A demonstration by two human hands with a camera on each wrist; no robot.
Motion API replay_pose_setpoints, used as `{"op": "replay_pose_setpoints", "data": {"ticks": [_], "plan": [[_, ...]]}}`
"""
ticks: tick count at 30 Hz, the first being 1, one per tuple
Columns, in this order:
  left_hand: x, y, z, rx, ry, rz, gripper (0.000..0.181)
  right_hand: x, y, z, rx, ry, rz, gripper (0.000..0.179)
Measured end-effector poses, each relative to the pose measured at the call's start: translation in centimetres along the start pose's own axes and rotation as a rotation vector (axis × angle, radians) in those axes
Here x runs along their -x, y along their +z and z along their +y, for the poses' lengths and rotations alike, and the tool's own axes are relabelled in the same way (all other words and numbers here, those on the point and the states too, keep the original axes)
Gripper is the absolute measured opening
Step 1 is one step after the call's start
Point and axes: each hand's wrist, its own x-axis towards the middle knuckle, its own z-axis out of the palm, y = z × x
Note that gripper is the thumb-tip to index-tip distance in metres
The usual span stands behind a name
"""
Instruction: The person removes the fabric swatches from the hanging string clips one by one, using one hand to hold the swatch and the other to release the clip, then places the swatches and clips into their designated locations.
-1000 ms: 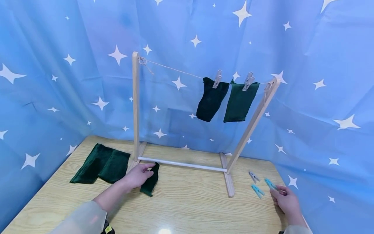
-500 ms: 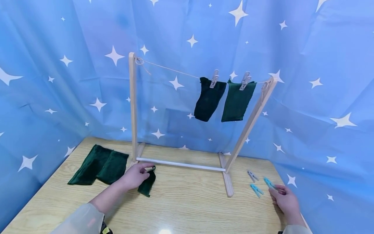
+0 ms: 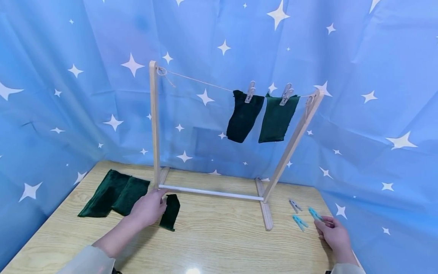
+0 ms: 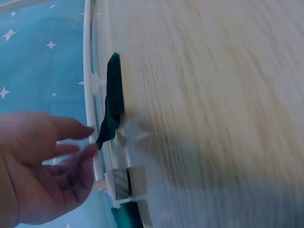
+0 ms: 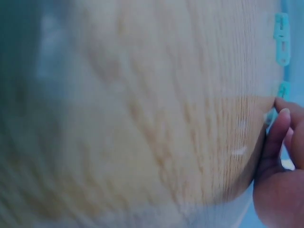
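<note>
My left hand [image 3: 149, 209] is beside a small dark green cloth [image 3: 170, 213] lying on the table. In the left wrist view, a gap shows between its thumb and fingers, and the cloth's narrow end [image 4: 111, 111] reaches a fingertip; whether they touch is unclear. On the right, my right hand [image 3: 334, 234] pinches the end of a teal clothespin [image 3: 314, 213]. A second teal clothespin [image 3: 300, 222] and a grey clothespin [image 3: 295, 206] lie close by. Two green cloths hang from the line, the darker cloth [image 3: 245, 118] and the lighter cloth [image 3: 278, 120], each under a clear clothespin.
A wooden frame with a left post [image 3: 154, 125], a right post [image 3: 294, 146] and a low white bar [image 3: 212, 193] holds the string [image 3: 198, 80]. Two green cloths [image 3: 113, 194] lie at the table's left. A starry blue curtain [image 3: 212, 34] stands behind.
My left hand has let go of the small green cloth's upper edge and drawn back to the left. That cloth now lies flatter. The right hand stays at the teal clothespin.
</note>
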Motion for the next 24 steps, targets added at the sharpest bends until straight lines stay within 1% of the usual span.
{"op": "replay_pose_setpoints", "data": {"ticks": [2,5,7,8,10,12,16,18,21,24], "plan": [[0.3,-0.2,-0.2,0.023,0.032,-0.051,0.038,0.0,-0.1,0.0,-0.001,0.000,-0.010,0.059],[0.7,-0.4,-0.7,0.048,0.058,-0.179,0.041,0.1,-0.1,-0.1,-0.005,0.004,-0.017,0.059],[0.9,-0.6,-0.9,0.032,0.062,-0.239,0.046,0.2,-0.1,-0.2,-0.003,0.007,-0.014,0.059],[1.0,-0.6,-0.9,0.012,0.053,-0.253,0.049,0.2,-0.1,-0.2,-0.001,0.008,-0.010,0.059],[1.0,-0.8,-1.0,-0.034,0.033,-0.264,0.053,0.1,0.0,-0.3,0.006,0.010,-0.001,0.059],[0.9,-1.1,-0.9,-0.050,0.026,-0.273,0.054,0.1,0.0,-0.3,0.012,0.011,0.001,0.059],[0.7,-1.4,-1.0,-0.036,0.026,-0.303,0.056,0.2,-0.2,-0.3,0.022,0.007,-0.030,0.062],[0.6,-1.4,-1.1,-0.045,0.023,-0.318,0.058,0.3,-0.5,-0.2,0.027,0.001,-0.050,0.064],[0.5,-1.3,-1.1,-0.072,-0.004,-0.326,0.063,0.3,-0.6,-0.2,0.043,-0.001,-0.061,0.067],[0.5,-1.2,-0.9,-0.098,-0.022,-0.314,0.064,0.3,-0.7,-0.3,0.061,-0.005,-0.060,0.070]]}}
